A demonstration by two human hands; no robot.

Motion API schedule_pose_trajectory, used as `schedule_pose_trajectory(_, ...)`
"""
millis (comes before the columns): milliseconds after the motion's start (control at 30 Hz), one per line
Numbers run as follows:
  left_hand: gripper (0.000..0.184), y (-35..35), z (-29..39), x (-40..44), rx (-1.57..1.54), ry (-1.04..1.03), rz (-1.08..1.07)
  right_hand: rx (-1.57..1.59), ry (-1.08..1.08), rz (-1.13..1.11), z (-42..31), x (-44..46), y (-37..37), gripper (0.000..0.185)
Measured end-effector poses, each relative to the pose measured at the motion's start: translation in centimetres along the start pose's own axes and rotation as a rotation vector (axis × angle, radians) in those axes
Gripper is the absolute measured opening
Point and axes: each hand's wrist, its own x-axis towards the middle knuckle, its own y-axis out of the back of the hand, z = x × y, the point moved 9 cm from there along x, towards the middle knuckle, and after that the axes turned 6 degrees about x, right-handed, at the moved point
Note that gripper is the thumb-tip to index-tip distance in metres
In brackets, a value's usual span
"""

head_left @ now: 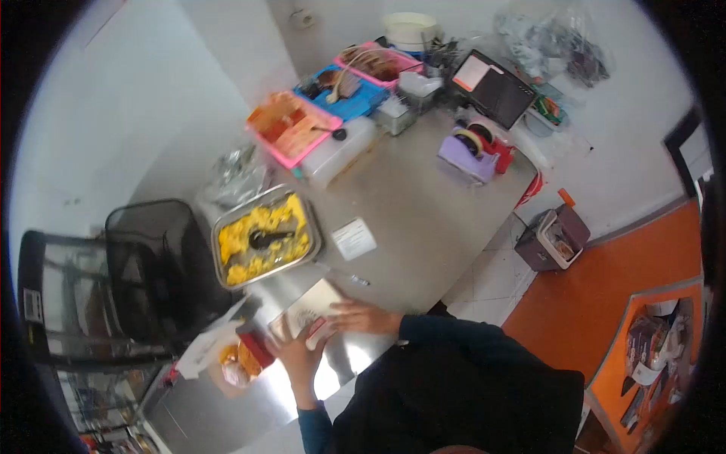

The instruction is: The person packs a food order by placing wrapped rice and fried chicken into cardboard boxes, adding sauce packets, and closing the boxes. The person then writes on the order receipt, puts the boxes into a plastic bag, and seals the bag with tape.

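A pale cardboard box with dark print on top and a small red label on its near side lies on the steel table between my hands. My left hand is at its near side, thumb and fingers apart and bent around the box. From the right, my right hand presses its fingers against the box's edge. To the left stands an open white box with orange-brown food in it. A dark red piece sits beside that food, close to my left fingers.
Beyond the box, a steel tray holds yellow food and a black utensil. A white paper card and a pen lie nearby. Pink tubs, a blue tub, a tablet and a purple tape dispenser stand farther back.
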Motion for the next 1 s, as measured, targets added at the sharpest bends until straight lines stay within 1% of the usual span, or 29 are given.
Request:
schedule_pose_trajectory(33,0.043,-0.1,3.3,2.3,-0.213,-0.164,0.090,-0.038,0.005,0.017,-0.2,0.0,0.3,0.030)
schedule_pose_trajectory(67,0.040,-0.5,7.5,5.1,-0.469,-0.266,0.081,-0.043,0.016,0.029,0.1,0.2,0.7,0.030)
schedule_pose_trajectory(100,0.037,-0.8,13.3,7.3,-0.517,-0.419,0.060,-0.036,0.018,0.041,0.6,0.1,1.3,0.029)
schedule_pose_trajectory(133,0.037,-0.4,19.4,9.2,-0.640,-0.584,0.046,-0.026,0.023,0.049,1.1,0.0,1.6,0.029)
schedule_pose_trajectory(167,0.036,-2.3,24.9,11.3,-0.808,-0.587,-0.018,0.013,0.028,0.047,1.4,-0.4,1.9,0.029)
schedule_pose_trajectory(200,0.036,-3.5,30.6,12.8,-0.842,-0.672,0.012,0.035,0.033,0.053,2.0,-0.6,2.3,0.029)
schedule_pose_trajectory(233,0.038,-4.3,35.8,14.4,-0.791,-0.652,0.028,0.055,0.039,0.058,2.5,-0.7,2.7,0.029)
schedule_pose_trajectory(267,0.044,-3.9,40.6,15.5,-0.814,-0.624,-0.059,0.068,0.041,0.065,3.1,-0.8,3.1,0.029)
schedule_pose_trajectory(300,0.045,-4.5,44.6,17.1,-0.756,-0.623,0.033,0.079,0.043,0.072,3.6,-0.8,3.4,0.029)
schedule_pose_trajectory(333,0.047,-5.5,47.5,18.3,-0.702,-0.618,0.130,0.083,0.050,0.076,4.2,-0.8,3.7,0.029)
schedule_pose_trajectory(400,0.046,-7.3,50.8,20.2,-0.688,-0.552,0.154,0.107,0.065,0.066,5.1,-0.8,4.0,0.029)
schedule_pose_trajectory(433,0.046,-7.7,51.3,21.1,-0.684,-0.508,0.164,0.122,0.069,0.059,5.3,-0.8,4.2,0.029)
schedule_pose_trajectory(467,0.040,-8.6,51.5,22.0,-0.726,-0.558,0.091,0.136,0.076,0.055,5.4,-0.9,4.2,0.029)
schedule_pose_trajectory(500,0.040,-9.0,51.3,22.2,-0.696,-0.615,0.106,0.144,0.081,0.054,5.6,-1.0,4.3,0.028)
schedule_pose_trajectory(567,0.041,-8.6,49.3,21.7,-0.630,-0.721,0.126,0.164,0.089,0.050,5.6,-1.2,4.4,0.028)
schedule_pose_trajectory(633,0.040,-9.9,45.5,22.2,-0.630,-0.742,0.083,0.177,0.100,0.044,5.6,-1.3,4.6,0.028)
schedule_pose_trajectory(667,0.040,-9.3,44.0,22.4,-0.632,-0.752,0.057,0.178,0.099,0.046,5.7,-1.5,4.8,0.028)
schedule_pose_trajectory(700,0.037,-11.4,42.6,23.5,-0.874,-0.561,-0.308,0.190,0.098,0.043,5.5,-1.5,4.7,0.028)
schedule_pose_trajectory(767,0.032,-12.1,42.1,20.9,-1.304,-0.085,-1.026,0.198,0.097,0.040,5.4,-1.6,4.7,0.028)
schedule_pose_trajectory(867,0.016,-12.0,41.7,20.5,-1.481,0.147,-1.045,0.223,0.096,0.032,4.8,-1.8,4.6,0.028)
schedule_pose_trajectory(967,0.006,-14.8,41.1,19.8,-1.652,0.044,-0.750,0.244,0.091,0.023,4.1,-2.1,4.4,0.027)
schedule_pose_trajectory(1000,0.006,-14.8,40.6,19.4,-1.637,-0.050,-0.578,0.248,0.086,0.022,4.0,-2.2,4.4,0.027)
